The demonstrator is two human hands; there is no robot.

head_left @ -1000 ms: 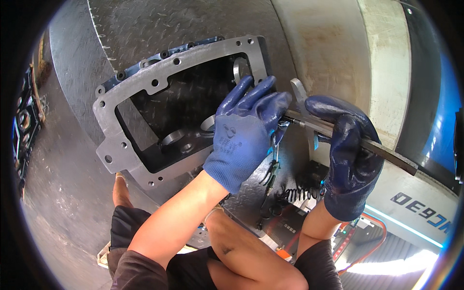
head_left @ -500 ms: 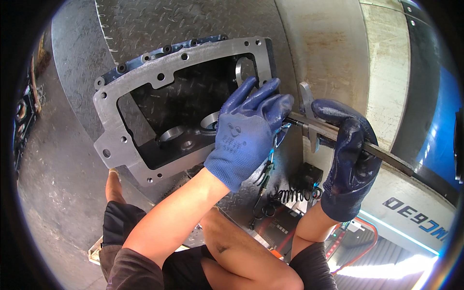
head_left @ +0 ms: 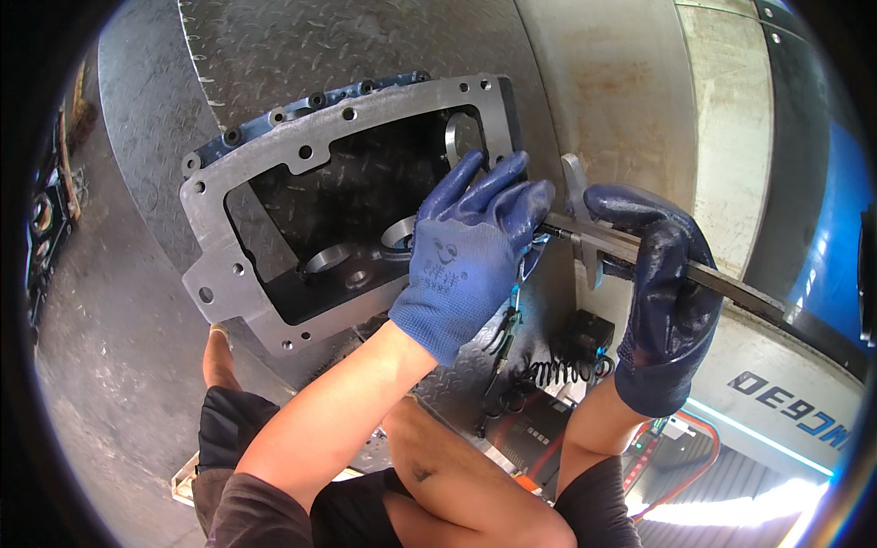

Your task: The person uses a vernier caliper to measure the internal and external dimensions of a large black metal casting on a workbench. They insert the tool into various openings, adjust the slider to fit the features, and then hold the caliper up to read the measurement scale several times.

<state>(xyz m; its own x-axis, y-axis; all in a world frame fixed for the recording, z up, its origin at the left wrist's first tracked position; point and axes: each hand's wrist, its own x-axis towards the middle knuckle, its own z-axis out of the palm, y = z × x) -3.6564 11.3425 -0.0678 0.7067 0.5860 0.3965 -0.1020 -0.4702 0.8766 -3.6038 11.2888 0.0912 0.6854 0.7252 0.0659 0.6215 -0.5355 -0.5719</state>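
Note:
A large metal housing [head_left: 215,210] with a machined grey rim, bolt holes and a dark hollow inside rests tilted in front of me. My left hand [head_left: 466,251], in a blue coated glove, lies over its right rim with some fingers stretched upward. At that hand's right side is the end of a long metal caliper [head_left: 598,239]; the thumb and the caliper's far tip are hidden, though the hand appears to pinch it. My right hand [head_left: 667,265], also gloved, wraps round the caliper's beam beside its sliding jaw.
Diamond-plate metal [head_left: 365,36] lies behind the housing. To the right runs a pale machine panel [head_left: 786,393] with a blue section beyond. A black coiled cord [head_left: 557,368] and a dark box [head_left: 583,333] sit below my hands. My bare knee [head_left: 219,356] is near the housing's lower left corner.
The view has shifted very slightly. Both hands keep their places on the housing and the caliper, with hardly any visible movement.

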